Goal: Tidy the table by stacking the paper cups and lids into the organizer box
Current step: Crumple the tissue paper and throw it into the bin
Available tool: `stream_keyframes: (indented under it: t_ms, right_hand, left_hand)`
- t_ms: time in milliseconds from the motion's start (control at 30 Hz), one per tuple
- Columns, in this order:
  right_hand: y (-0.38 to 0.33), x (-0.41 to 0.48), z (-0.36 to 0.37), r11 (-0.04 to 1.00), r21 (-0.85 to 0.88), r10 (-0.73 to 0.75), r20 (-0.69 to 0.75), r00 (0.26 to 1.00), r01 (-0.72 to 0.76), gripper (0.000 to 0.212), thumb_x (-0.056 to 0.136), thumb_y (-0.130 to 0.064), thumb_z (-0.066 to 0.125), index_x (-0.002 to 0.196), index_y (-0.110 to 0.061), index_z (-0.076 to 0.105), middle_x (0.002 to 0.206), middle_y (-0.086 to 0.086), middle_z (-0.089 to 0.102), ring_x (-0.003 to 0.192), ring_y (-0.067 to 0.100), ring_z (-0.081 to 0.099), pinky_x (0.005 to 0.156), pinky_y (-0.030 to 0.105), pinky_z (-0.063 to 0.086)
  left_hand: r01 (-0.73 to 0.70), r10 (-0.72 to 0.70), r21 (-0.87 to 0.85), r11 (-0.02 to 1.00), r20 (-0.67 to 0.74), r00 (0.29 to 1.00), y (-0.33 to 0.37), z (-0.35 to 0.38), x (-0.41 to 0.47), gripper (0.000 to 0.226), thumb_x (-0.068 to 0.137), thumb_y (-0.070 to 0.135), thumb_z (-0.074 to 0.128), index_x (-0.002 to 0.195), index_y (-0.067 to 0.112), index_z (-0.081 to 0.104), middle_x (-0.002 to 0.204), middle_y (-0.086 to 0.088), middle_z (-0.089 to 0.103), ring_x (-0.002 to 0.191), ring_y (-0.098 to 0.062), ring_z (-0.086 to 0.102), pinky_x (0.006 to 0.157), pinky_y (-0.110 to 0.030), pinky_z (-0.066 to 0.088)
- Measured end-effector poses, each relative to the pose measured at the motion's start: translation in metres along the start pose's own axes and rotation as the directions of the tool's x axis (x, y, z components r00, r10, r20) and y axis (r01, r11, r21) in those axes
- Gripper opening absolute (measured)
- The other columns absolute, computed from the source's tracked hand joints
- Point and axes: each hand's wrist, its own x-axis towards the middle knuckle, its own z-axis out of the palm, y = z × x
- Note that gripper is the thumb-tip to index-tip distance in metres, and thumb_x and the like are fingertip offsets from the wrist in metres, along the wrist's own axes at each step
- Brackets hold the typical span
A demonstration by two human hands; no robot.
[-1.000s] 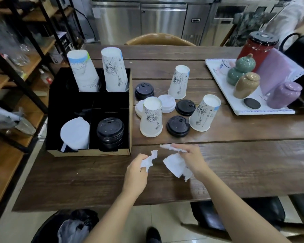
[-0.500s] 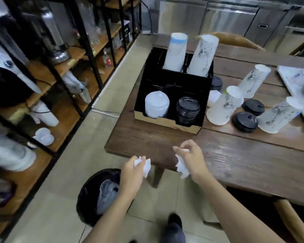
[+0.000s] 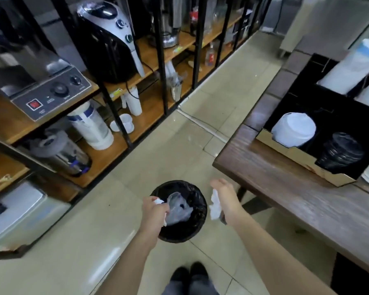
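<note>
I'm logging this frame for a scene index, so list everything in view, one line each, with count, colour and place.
Organizer box: one, black with tan edge, on the table at right.
White lids: one stack, front left compartment.
Black lids: one stack, front right compartment.
Paper cups: one white stack, rear compartment; a second at the frame edge.
Table: one, dark wood, right.
Trash bin: one, black, on the floor below the hands.
Shelving: wood and black metal, left, holding appliances.
Paper scraps: white, one per hand.
Shoes: black, bottom.
Left hand: holding a scrap over the bin.
Right hand: holding a scrap beside the bin.
</note>
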Motion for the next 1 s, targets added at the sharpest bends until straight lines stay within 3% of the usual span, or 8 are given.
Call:
stream_keyframes:
  t_ms: [67,133,267,500,600,767,900,1000]
  right_hand:
    - [-0.002,0.018,0.011,0.992,-0.118,0.056,0.069,0.996,-0.048,0.042,0.093,0.006,0.036,0.134,-0.004,0.042,0.139,0.023,0.044,0.126,0.039,0.044,0.098,0.037,0.04]
    - [0.004,0.03,0.018,0.964,-0.266,0.023,0.098,0.995,0.004,0.049,0.088,0.013,0.033,0.132,-0.005,0.044,0.125,0.02,0.051,0.121,0.038,0.048,0.085,0.031,0.041]
    - [0.029,0.051,0.03,0.9,-0.41,-0.057,0.221,0.974,0.146,0.035,0.09,0.007,0.044,0.124,0.001,0.051,0.105,0.007,0.051,0.088,0.021,0.051,0.071,0.025,0.041]
    - [0.087,0.137,0.059,0.801,-0.568,-0.11,0.17,0.979,0.188,0.031,0.082,-0.004,0.065,0.108,-0.005,0.047,0.094,0.011,0.052,0.085,0.025,0.051,0.078,0.042,0.045]
    - [0.129,0.193,0.073,0.765,-0.613,-0.148,0.133,0.98,0.198,0.028,0.081,-0.006,0.067,0.097,-0.012,0.045,0.092,0.007,0.052,0.085,0.024,0.052,0.077,0.036,0.044]
    - [0.211,0.285,0.098,0.779,-0.601,-0.165,0.077,0.983,0.178,0.024,0.085,-0.006,0.064,0.094,-0.011,0.042,0.073,-0.003,0.045,0.074,0.021,0.047,0.047,0.015,0.033]
    - [0.27,0.338,0.114,0.771,-0.616,-0.156,0.063,0.986,0.161,0.023,0.086,-0.006,0.064,0.092,-0.011,0.043,0.087,0.005,0.05,0.081,0.021,0.05,0.062,0.026,0.036]
    - [0.299,0.365,0.121,0.737,-0.664,-0.109,0.065,0.992,0.125,0.024,0.085,-0.011,0.066,0.099,-0.012,0.046,0.1,0.009,0.054,0.093,0.025,0.056,0.074,0.029,0.039]
  left_hand:
    - [0.028,-0.027,0.004,1.0,-0.048,0.998,-0.009,-0.007,0.008,0.028,0.061,-0.009,0.044,0.069,0.017,0.036,0.076,-0.009,0.033,0.068,-0.024,0.03,0.053,-0.028,0.025]
    - [0.014,-0.008,0.069,0.998,-0.085,0.996,-0.018,-0.014,0.018,0.027,0.074,-0.013,0.038,0.077,0.013,0.046,0.077,-0.009,0.039,0.064,-0.021,0.038,0.048,-0.022,0.032]
    - [-0.033,0.036,0.061,0.998,-0.053,0.998,-0.04,-0.02,0.04,0.026,0.091,-0.006,0.04,0.114,0.003,0.048,0.096,-0.017,0.053,0.085,-0.026,0.05,0.074,-0.036,0.045]
    - [0.001,0.041,0.198,0.98,-0.206,0.978,-0.094,-0.008,0.125,0.008,0.081,0.004,0.057,0.079,0.01,0.052,0.077,-0.007,0.055,0.07,-0.023,0.048,0.061,-0.03,0.037]
    - [0.027,0.019,0.226,0.974,-0.2,0.98,-0.135,0.007,0.183,0.01,0.082,0.003,0.056,0.079,0.012,0.054,0.082,-0.008,0.058,0.074,-0.023,0.051,0.066,-0.03,0.039]
    - [0.048,0.03,0.38,0.924,-0.195,0.98,-0.215,0.032,0.276,0.015,0.088,0.003,0.049,0.098,0.002,0.059,0.096,-0.015,0.061,0.079,-0.027,0.056,0.067,-0.026,0.037]
    - [0.075,-0.012,0.464,0.883,-0.136,0.991,-0.274,0.044,0.331,0.03,0.087,0.0,0.045,0.114,0.003,0.058,0.115,-0.021,0.058,0.094,-0.035,0.06,0.073,-0.031,0.042]
    - [0.086,-0.11,0.462,0.883,0.025,0.994,-0.305,0.05,0.354,0.05,0.087,0.004,0.052,0.136,0.011,0.043,0.145,-0.013,0.038,0.124,-0.029,0.048,0.095,-0.029,0.042]
